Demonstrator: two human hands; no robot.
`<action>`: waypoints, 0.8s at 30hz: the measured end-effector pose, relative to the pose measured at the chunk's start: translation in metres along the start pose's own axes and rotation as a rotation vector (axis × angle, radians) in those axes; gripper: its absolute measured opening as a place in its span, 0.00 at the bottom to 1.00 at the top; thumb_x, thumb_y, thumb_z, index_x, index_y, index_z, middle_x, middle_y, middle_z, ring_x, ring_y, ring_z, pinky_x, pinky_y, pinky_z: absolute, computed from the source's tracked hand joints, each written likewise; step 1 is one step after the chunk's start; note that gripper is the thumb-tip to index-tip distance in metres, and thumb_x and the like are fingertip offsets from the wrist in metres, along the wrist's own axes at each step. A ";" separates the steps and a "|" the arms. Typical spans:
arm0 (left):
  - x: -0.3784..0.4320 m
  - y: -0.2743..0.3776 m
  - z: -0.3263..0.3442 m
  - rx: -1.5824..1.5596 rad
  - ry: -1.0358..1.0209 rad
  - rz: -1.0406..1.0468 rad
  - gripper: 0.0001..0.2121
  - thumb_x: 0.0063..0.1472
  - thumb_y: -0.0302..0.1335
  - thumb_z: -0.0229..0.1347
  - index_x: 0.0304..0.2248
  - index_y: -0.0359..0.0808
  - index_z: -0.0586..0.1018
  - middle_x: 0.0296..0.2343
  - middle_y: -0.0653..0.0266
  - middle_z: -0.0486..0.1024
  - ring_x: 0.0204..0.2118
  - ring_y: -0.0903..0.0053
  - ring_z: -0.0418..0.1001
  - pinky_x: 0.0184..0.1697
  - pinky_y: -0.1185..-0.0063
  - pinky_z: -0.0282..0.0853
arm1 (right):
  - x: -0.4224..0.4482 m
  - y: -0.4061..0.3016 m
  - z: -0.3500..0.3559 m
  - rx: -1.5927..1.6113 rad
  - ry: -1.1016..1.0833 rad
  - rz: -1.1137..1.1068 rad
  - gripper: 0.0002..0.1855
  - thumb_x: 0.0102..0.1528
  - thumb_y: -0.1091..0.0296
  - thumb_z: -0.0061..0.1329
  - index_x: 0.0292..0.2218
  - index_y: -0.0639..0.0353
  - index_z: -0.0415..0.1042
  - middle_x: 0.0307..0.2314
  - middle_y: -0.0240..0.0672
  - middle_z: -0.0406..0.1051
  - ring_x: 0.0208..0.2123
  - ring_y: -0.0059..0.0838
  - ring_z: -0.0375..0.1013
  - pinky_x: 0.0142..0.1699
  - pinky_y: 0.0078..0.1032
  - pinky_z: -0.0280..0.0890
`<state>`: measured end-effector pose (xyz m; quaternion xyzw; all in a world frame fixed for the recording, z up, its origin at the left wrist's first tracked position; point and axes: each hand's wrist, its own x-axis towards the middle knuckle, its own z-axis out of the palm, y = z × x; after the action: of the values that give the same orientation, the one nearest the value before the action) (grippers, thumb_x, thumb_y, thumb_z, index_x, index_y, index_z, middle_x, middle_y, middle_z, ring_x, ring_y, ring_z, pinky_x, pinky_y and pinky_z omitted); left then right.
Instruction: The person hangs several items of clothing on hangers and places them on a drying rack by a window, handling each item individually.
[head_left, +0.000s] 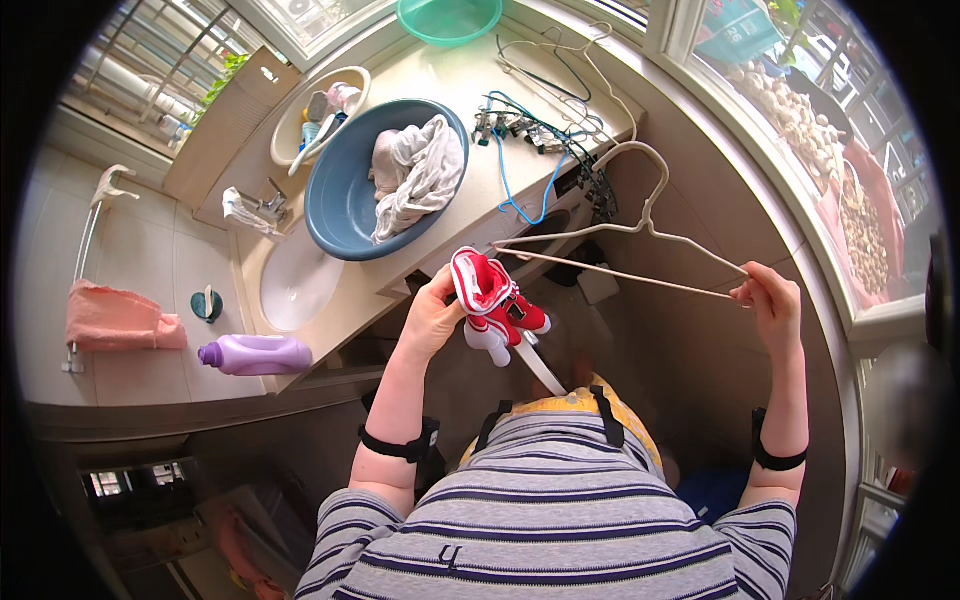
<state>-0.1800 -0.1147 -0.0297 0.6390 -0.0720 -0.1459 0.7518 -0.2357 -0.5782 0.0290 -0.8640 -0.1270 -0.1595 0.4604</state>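
My left hand (435, 315) grips a small bunch of red and white socks (512, 309), one cuff rolled open at the top. At the far right, my right hand (774, 304) pinches one corner of a white clothes hanger (696, 249). The hanger's other corner reaches just above the socks, and its hook curves up towards the counter. A blue plastic basin (337, 187) with wet-looking light grey cloth (424, 172) stands on the counter ahead of me, partly over the white sink (296, 289).
Clip hangers (525, 131) and wire hangers (592, 56) lie on the counter (420, 71). A cream basin (281, 146), green basin (450, 19), faucet (274, 201) and purple detergent bottle (259, 355) stand around. Below the counter is a washing machine (510, 217). A window (877, 322) borders the right.
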 end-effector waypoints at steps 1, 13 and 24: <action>0.000 -0.004 -0.001 0.049 -0.026 -0.028 0.23 0.56 0.33 0.62 0.49 0.34 0.73 0.43 0.70 0.72 0.46 0.81 0.69 0.51 0.79 0.64 | -0.012 -0.011 -0.008 -0.040 -0.021 0.016 0.08 0.58 0.82 0.43 0.38 0.67 0.73 0.24 0.35 0.74 0.24 0.24 0.76 0.30 0.20 0.73; -0.009 0.013 0.077 0.361 -0.659 -0.145 0.12 0.62 0.30 0.55 0.43 0.34 0.76 0.33 0.69 0.74 0.31 0.85 0.70 0.33 0.83 0.68 | -0.068 -0.072 0.023 -0.465 -0.154 -0.328 0.06 0.50 0.69 0.55 0.32 0.51 0.73 0.15 0.27 0.65 0.16 0.24 0.67 0.18 0.22 0.58; -0.044 0.039 0.181 0.710 -0.528 -0.027 0.14 0.64 0.30 0.45 0.44 0.29 0.73 0.38 0.57 0.76 0.38 0.67 0.73 0.45 0.74 0.67 | -0.152 -0.008 0.015 0.253 -0.025 0.188 0.06 0.59 0.70 0.48 0.34 0.64 0.73 0.19 0.32 0.72 0.21 0.23 0.77 0.23 0.15 0.67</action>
<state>-0.2695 -0.2654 0.0431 0.7993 -0.2990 -0.2802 0.4395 -0.3752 -0.5728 -0.0326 -0.8092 -0.0705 -0.0877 0.5767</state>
